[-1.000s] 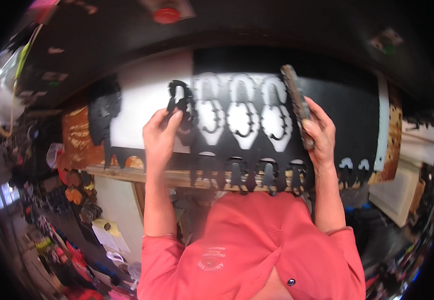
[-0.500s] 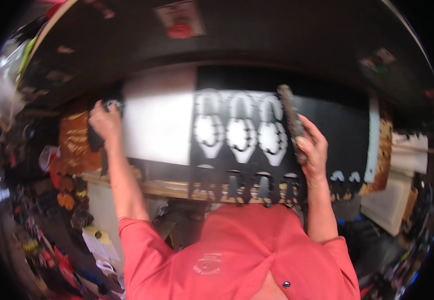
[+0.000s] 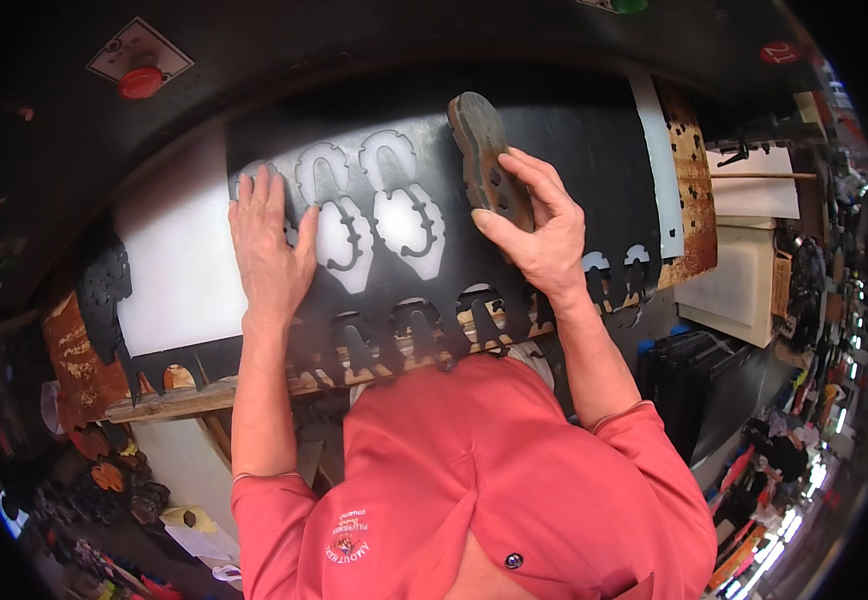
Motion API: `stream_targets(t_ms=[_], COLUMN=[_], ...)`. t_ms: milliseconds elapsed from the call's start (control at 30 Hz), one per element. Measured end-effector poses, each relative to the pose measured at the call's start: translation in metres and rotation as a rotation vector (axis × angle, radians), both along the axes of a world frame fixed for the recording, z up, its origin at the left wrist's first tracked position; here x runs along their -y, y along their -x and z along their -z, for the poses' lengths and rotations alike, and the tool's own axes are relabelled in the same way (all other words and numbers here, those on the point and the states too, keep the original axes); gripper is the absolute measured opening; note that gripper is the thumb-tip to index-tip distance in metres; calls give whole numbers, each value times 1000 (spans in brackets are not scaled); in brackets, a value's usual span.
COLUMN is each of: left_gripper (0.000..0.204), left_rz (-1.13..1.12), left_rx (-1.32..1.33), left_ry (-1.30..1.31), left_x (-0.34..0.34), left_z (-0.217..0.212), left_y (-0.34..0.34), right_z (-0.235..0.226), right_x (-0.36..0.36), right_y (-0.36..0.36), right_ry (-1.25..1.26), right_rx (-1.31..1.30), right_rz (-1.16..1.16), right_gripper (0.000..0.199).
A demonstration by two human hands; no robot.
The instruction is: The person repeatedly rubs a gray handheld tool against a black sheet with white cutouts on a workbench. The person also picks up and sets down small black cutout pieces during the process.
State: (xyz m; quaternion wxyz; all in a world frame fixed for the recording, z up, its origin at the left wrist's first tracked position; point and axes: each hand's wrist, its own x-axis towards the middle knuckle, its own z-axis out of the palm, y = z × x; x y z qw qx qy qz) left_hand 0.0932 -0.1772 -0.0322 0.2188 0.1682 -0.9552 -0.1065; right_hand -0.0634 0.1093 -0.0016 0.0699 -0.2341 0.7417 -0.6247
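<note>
A black sheet [image 3: 554, 190] with several shoe-sole-shaped cutouts lies on a white cutting board [image 3: 179, 265]. My left hand [image 3: 269, 245] rests flat, fingers spread, on the sheet beside the leftmost white cutout. My right hand [image 3: 534, 230] grips a dark sole-shaped cutting die [image 3: 489, 160], standing it on edge on the sheet to the right of the cutouts. A row of cutouts runs along the sheet's near edge [image 3: 424, 330].
A red button [image 3: 141, 82] sits on the dark machine head above. A stack of black cut pieces [image 3: 104, 290] lies at the board's left. A rusty perforated plate [image 3: 694, 190] lies at the right, white blocks [image 3: 739, 285] beyond it. A wooden bench edge [image 3: 194, 400] is below.
My left hand came back from the far left, where it had carried a cut black piece, and now lies flat on the sheet. The right hand keeps its hold on the die.
</note>
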Motion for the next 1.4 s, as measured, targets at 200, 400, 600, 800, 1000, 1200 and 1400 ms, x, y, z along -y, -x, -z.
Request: stream_targets(t_ms=[200, 400, 600, 800, 1000, 1200, 1400], left_gripper=[56, 52, 30, 17, 24, 22, 21], left_rz=[-19, 13, 88, 327, 342, 275, 171], left_rx=[4, -37, -206, -131, -226, -261, -286], left_ry=[5, -75, -250, -502, -183, -139, -127], left_x=[-5, 2, -37, -142, -156, -155, -155], left_z=[-1, 1, -28, -28, 1, -1, 9], left_y=[3, 2, -25, -64, -60, -65, -63], right_z=[22, 28, 35, 36, 22, -27, -56], right_x=[9, 8, 8, 11, 4, -47, -85], right_y=[-16, -14, -14, -14, -8, 15, 43], right_ry=[-345, -325, -259, -263, -157, 156, 68], right_rx=[-537, -490, -507, -521, -497, -407, -698], right_rz=[52, 50, 59, 78, 47, 296, 349], right_gripper=[61, 65, 66, 65, 59, 14, 14])
